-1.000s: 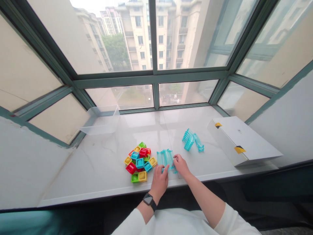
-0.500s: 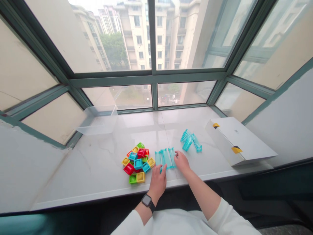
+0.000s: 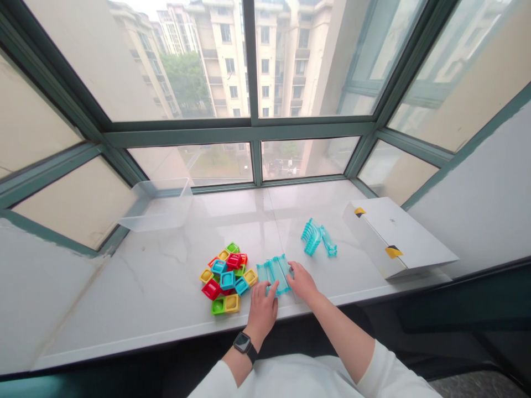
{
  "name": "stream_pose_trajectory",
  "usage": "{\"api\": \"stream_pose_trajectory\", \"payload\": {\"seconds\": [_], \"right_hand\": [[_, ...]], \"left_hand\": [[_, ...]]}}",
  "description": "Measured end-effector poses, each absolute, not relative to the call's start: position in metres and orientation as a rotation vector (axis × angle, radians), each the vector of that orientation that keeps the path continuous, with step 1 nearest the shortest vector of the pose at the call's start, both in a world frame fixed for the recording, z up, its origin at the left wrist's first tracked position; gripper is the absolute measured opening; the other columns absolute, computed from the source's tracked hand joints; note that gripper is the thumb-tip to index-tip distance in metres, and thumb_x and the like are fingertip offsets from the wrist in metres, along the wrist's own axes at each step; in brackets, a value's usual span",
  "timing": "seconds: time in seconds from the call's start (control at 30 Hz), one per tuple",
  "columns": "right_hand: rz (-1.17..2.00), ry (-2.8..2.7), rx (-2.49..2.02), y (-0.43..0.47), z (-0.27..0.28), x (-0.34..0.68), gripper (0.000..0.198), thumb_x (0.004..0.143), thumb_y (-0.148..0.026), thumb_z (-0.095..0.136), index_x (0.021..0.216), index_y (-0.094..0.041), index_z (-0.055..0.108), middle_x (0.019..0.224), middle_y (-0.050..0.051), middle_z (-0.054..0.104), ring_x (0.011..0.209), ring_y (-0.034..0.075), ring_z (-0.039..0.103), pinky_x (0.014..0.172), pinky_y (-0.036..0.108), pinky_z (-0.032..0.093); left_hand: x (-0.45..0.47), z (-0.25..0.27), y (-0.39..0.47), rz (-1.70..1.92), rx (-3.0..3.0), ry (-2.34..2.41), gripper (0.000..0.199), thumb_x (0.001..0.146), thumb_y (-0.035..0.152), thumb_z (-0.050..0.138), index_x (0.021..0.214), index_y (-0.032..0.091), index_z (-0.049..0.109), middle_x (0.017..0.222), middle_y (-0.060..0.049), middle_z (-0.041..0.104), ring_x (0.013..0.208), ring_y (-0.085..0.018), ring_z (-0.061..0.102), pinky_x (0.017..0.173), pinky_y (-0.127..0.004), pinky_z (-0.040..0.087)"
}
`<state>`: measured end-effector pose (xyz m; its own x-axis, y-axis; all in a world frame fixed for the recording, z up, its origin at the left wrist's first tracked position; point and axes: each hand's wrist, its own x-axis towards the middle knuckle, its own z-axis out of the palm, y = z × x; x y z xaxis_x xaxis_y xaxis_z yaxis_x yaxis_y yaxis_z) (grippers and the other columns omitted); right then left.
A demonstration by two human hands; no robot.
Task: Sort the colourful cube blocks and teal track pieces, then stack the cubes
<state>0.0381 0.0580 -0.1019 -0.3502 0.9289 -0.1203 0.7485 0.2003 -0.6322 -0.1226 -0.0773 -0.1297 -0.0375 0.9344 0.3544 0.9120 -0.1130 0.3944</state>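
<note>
Clear teal plastic pieces (image 3: pixel 272 273) with ridged ends lie side by side on the white sill, between my two hands. My left hand (image 3: pixel 263 307), with a black watch on its wrist, rests at their lower left edge. Its fingers are spread, and the fingertips touch the pieces. My right hand (image 3: pixel 302 281) is against their right edge, thumb and forefinger apart; its other fingers are partly hidden. Just left of my left hand is a pile of red, blue, yellow and green square plastic blocks (image 3: pixel 227 280) with hollowed faces.
More teal pieces (image 3: pixel 311 236) stand nested farther back, with another (image 3: pixel 328 241) leaning beside them. A clear plastic bin (image 3: pixel 160 213) is at the back left. At the right lies a white box (image 3: pixel 406 232) with yellow-and-black tabs. Windows enclose the marble-patterned sill (image 3: pixel 166 304).
The right part of the teal row has moved left, narrowing its gaps, and the row now sits slanted. My right hand moved with it. The whole view has shifted slightly.
</note>
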Motion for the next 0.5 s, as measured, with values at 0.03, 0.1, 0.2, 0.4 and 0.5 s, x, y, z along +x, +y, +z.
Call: {"api": "stream_pose_trajectory", "payload": {"seconds": [0.03, 0.1, 0.2, 0.4, 0.5], "right_hand": [[0.888, -2.200, -1.587, 0.0568, -0.1016, 0.0382, 0.046, 0.092, -0.018, 0.059, 0.138, -0.019, 0.059, 0.131, 0.012, 0.066, 0.117, 0.024, 0.065, 0.099, 0.029, 0.046], [0.881, -2.214, -1.589, 0.0554, -0.1016, 0.0381, 0.047, 0.092, -0.019, 0.059, 0.139, -0.019, 0.057, 0.133, 0.013, 0.065, 0.118, 0.024, 0.065, 0.100, 0.029, 0.046], [0.871, -2.234, -1.594, 0.0548, -0.1020, 0.0378, 0.048, 0.093, -0.020, 0.060, 0.141, -0.019, 0.056, 0.136, 0.013, 0.064, 0.118, 0.024, 0.065, 0.100, 0.030, 0.046], [0.838, -2.240, -1.608, 0.0528, -0.1031, 0.0378, 0.049, 0.094, -0.024, 0.058, 0.143, -0.017, 0.054, 0.135, 0.014, 0.065, 0.118, 0.025, 0.065, 0.099, 0.032, 0.048], [0.815, -2.225, -1.616, 0.0501, -0.1045, 0.0361, 0.049, 0.098, -0.033, 0.056, 0.144, -0.016, 0.054, 0.133, 0.016, 0.065, 0.117, 0.027, 0.066, 0.099, 0.035, 0.049]], "left_hand": [[-0.1228, -0.1290, -0.0776, 0.859, 2.150, 2.053, 0.052, 0.097, 0.012, 0.047, 0.146, 0.028, 0.056, 0.124, -0.012, 0.058, 0.121, -0.030, 0.056, 0.111, -0.057, 0.047], [-0.1231, -0.1275, -0.0779, 0.874, 2.145, 2.038, 0.049, 0.098, 0.013, 0.047, 0.143, 0.028, 0.058, 0.119, -0.012, 0.059, 0.116, -0.029, 0.057, 0.110, -0.056, 0.048], [-0.1235, -0.1262, -0.0773, 0.901, 2.131, 2.033, 0.045, 0.100, 0.015, 0.047, 0.142, 0.026, 0.059, 0.115, -0.011, 0.060, 0.112, -0.028, 0.058, 0.109, -0.055, 0.049], [-0.1248, -0.1251, -0.0744, 1.011, 2.085, 2.026, 0.041, 0.104, 0.018, 0.043, 0.141, 0.022, 0.059, 0.106, -0.009, 0.062, 0.104, -0.025, 0.060, 0.109, -0.055, 0.047], [-0.1256, -0.1229, -0.0729, 1.054, 2.008, 2.046, 0.039, 0.106, 0.021, 0.040, 0.139, 0.023, 0.061, 0.103, -0.009, 0.063, 0.101, -0.026, 0.061, 0.107, -0.055, 0.048]]}}
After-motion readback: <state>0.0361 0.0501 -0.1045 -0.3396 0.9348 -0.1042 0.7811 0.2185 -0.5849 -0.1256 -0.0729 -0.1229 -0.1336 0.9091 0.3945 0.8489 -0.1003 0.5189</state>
